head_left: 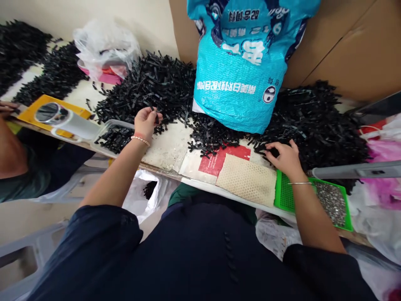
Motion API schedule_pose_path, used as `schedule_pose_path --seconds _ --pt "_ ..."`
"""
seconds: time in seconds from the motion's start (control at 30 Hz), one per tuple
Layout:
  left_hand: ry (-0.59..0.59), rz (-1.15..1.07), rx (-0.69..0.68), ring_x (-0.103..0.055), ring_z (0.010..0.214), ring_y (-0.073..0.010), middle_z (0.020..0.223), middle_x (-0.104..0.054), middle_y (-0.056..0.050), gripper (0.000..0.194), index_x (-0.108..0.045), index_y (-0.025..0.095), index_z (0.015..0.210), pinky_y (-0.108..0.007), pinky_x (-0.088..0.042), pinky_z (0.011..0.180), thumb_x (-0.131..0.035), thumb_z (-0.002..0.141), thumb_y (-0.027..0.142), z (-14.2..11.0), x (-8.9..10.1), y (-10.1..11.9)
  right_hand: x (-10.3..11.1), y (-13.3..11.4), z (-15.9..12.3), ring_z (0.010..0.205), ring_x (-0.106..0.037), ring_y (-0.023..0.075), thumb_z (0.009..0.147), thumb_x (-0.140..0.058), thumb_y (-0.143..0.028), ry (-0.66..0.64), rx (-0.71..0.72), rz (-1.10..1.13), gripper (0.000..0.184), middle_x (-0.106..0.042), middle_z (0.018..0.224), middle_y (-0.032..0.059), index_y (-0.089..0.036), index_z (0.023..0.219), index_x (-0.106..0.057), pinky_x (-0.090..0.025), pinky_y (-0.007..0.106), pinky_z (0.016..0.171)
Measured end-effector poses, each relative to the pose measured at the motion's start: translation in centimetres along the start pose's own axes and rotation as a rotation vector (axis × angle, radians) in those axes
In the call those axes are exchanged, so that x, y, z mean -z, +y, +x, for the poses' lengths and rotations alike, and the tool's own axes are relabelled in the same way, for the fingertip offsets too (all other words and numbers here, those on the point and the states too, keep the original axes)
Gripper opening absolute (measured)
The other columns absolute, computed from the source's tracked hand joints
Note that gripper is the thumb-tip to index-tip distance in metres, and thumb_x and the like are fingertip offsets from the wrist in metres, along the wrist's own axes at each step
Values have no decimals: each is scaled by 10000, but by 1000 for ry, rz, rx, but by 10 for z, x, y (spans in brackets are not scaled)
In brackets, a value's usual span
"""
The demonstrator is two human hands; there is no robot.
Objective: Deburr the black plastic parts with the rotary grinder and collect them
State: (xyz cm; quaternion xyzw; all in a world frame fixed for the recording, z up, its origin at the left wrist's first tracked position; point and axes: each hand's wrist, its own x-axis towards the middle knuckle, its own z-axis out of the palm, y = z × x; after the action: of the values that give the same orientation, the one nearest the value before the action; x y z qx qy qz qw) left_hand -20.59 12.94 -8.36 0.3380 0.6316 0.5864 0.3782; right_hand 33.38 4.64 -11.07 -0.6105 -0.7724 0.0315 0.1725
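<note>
My left hand (145, 122) is closed in a pinch on a small black plastic strip (157, 118), held above the front of a black heap. Just below and left of it, a clear tub (99, 141) holds more of these strips. On the other side, my right hand (284, 158) reaches to the front edge of the right heap of black strips (310, 121). Its thumb and forefinger close on a black strip (260, 149) there; the fingertips partly merge with the dark pieces. A honeycomb-textured beige pad (247, 180) lies between the hands, near the table's front edge.
A large blue feed bag (234, 92) stands among the heaps. Under my right forearm is a green tray (285, 190) with small metal bits (331, 202). A white mug (75, 123) and yellow tray (44, 102) sit left, near another person's arm (12, 146). A grey bar (357, 170) juts in from the right.
</note>
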Motion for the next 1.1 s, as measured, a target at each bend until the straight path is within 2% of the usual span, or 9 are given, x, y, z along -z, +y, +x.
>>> schedule_pose_path --seconds 0.13,0.3,0.47,0.63,0.7,0.8,0.87,1.0,1.1 --pt "-261 29 127 -637 614 -106 795 -719 -19 184 -693 151 1032 -240 -530 657 -738 860 200 -55 -22 15 -3 -2 0 960 -724 291 867 -595 -442 19 -76 95 263 -801 986 62 -234 981 -710 -251 690 1240" --pt "-636 -81 414 -642 621 -102 835 -758 -39 346 -739 131 1077 -226 -530 620 -827 767 260 -150 -64 9 4 -14 -3 1058 -710 300 919 -541 -346 152 -115 91 240 -781 1055 109 -223 993 -734 -461 538 1091" --pt "-789 -166 546 -644 623 -104 864 -785 -56 369 -771 139 1032 -194 -460 512 -885 728 316 -211 -98 -2 11 -12 -6 1101 -705 307 902 -579 -238 148 -100 130 152 -762 1131 133 -218 963 -716 -553 480 1001" --pt "-807 -152 517 -680 668 -116 916 -823 -98 335 -784 141 1006 -189 -450 529 -893 742 316 -231 -111 -3 23 -39 -24 1116 -718 262 1002 -596 -340 301 -72 505 164 -759 1156 97 -238 1062 -709 -575 475 1043" --pt "-801 -125 493 -680 667 -118 925 -826 -105 339 -786 140 999 -193 -452 527 -895 740 328 -235 -115 -3 24 -67 -38 1039 -720 230 1016 -616 -421 253 -82 720 224 -744 1141 72 -270 1148 -716 -612 432 941" --pt "-787 -110 452 -669 650 -118 907 -823 -105 365 -782 139 975 -198 -462 521 -905 718 368 -241 -120 -4 18 -113 -60 857 -700 173 957 -726 -477 71 -151 1039 334 -726 1022 29 -301 1239 -698 -619 353 770" --pt "-794 -115 430 -664 638 -120 869 -810 -93 373 -773 140 941 -207 -476 522 -909 702 392 -244 -123 -4 11 -136 -71 738 -666 140 911 -790 -477 20 -226 1192 349 -707 891 -10 -291 1185 -682 -594 309 690" --pt "-837 -127 404 -657 623 -122 799 -762 -54 351 -759 144 882 -213 -488 508 -910 688 394 -248 -125 -4 -2 -153 -82 746 -668 134 870 -826 -521 84 -293 1192 315 -729 863 2 -243 955 -704 -589 305 724" --pt "-840 -129 405 -657 628 -119 807 -746 -43 326 -752 149 860 -210 -495 503 -904 688 380 -250 -124 -3 -6 -152 -83 769 -697 149 883 -807 -539 132 -279 1129 319 -769 898 22 -237 966 -744 -597 321 741"
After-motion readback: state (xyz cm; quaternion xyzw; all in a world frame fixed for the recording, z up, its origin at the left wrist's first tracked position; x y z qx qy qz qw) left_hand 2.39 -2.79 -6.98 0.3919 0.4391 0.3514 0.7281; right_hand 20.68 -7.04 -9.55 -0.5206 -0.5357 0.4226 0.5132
